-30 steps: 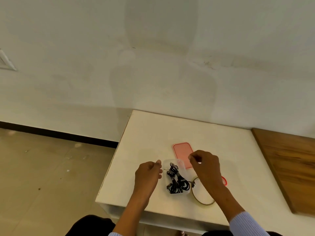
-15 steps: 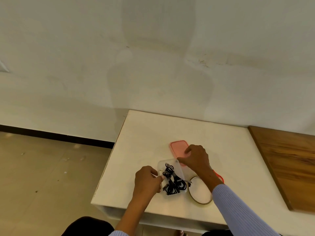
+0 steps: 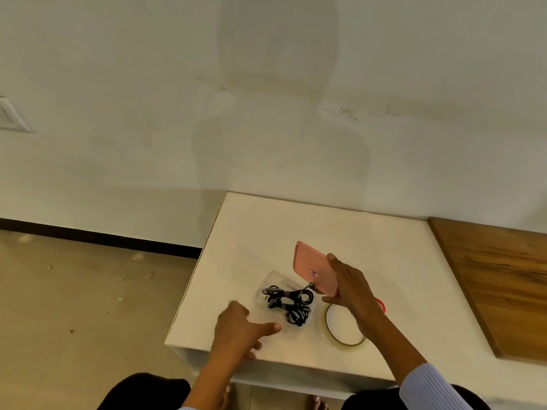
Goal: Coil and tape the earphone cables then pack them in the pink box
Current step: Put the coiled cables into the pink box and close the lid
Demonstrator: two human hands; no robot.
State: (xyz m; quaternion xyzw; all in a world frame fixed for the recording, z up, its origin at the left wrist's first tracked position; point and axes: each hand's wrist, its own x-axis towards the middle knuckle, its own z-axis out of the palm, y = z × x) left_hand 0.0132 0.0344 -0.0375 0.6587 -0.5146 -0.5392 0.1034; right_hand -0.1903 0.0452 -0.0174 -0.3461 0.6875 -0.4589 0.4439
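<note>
1. The white table (image 3: 370, 247) holds a clear box (image 3: 273, 281) of coiled earphone cables (image 3: 291, 303).
2. The right hand (image 3: 350, 287) grips the pink lid (image 3: 313, 269), tilted just right of the box.
3. The left hand (image 3: 239, 327), fingers loose, rests at the box's near corner.

White table (image 3: 266, 232) against pale wall (image 3: 148, 84), far side. Wooden board (image 3: 503, 276) at right, touching table edge. Tiled floor (image 3: 74, 291) at left w/ scattered specks; black skirting strip (image 3: 88, 236) along wall base. Red item (image 3: 382, 304) mostly hidden, near right.
</note>
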